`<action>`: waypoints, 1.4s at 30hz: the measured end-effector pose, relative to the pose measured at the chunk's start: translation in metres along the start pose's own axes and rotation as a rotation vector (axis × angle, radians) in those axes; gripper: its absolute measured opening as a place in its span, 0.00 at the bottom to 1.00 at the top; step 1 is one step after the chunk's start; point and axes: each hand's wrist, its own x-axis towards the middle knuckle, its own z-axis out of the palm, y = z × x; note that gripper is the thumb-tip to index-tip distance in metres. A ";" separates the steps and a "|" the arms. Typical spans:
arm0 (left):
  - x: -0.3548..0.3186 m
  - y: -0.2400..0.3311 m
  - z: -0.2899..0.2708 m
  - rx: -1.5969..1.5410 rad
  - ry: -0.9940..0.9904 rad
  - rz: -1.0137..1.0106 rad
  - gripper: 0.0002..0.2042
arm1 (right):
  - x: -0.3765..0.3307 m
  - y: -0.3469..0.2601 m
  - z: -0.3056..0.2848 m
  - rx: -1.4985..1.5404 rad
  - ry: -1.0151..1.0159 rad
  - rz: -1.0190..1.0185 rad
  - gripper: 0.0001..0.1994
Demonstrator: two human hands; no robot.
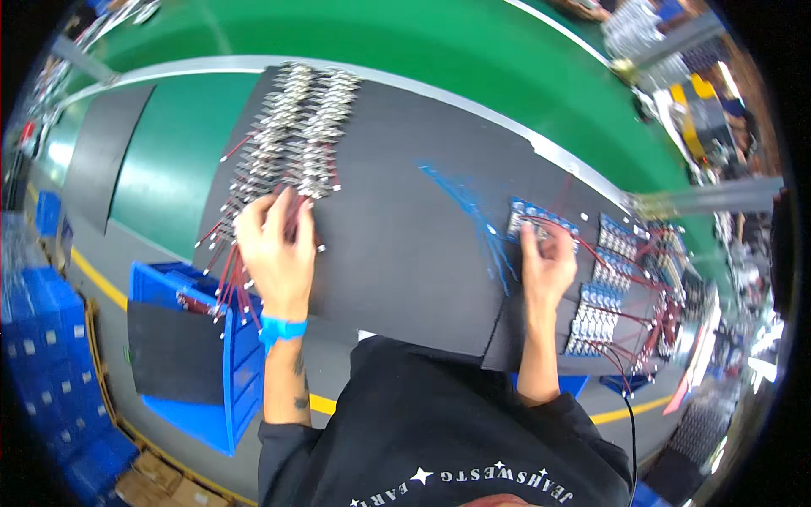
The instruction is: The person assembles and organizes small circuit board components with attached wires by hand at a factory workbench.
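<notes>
My left hand [277,249], with a blue band at the wrist, is closed round dark red wires [291,211] at the near end of two long rows of silvery metal parts [291,110]. More red wires with white plugs [232,283] hang over the table edge beside it. At the right, my right hand [547,266] is bent over a blue circuit board panel [528,207], its fingers curled together. A red wire runs across the panel by the fingertips. What those fingers hold is hidden. Thin blue strands [460,198] lie between the hands.
Several more blue board panels [598,308] with red wires are lined up at the right, beside a wire tangle [667,329]. A black mat [397,253] covers the table. Below its left edge stands a blue crate [245,372]. A black cable [632,431] hangs at the lower right.
</notes>
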 end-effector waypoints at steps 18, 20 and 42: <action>-0.049 0.091 0.032 -1.721 -1.182 -0.981 0.19 | -0.014 -0.062 -0.052 0.579 -0.782 -0.704 0.13; -0.042 0.091 0.022 -1.791 -1.096 -1.069 0.17 | -0.026 -0.051 -0.047 0.651 -0.618 -0.450 0.11; -0.045 0.080 0.007 -1.541 -0.984 -0.893 0.18 | -0.047 -0.061 -0.040 0.933 -1.311 -0.230 0.13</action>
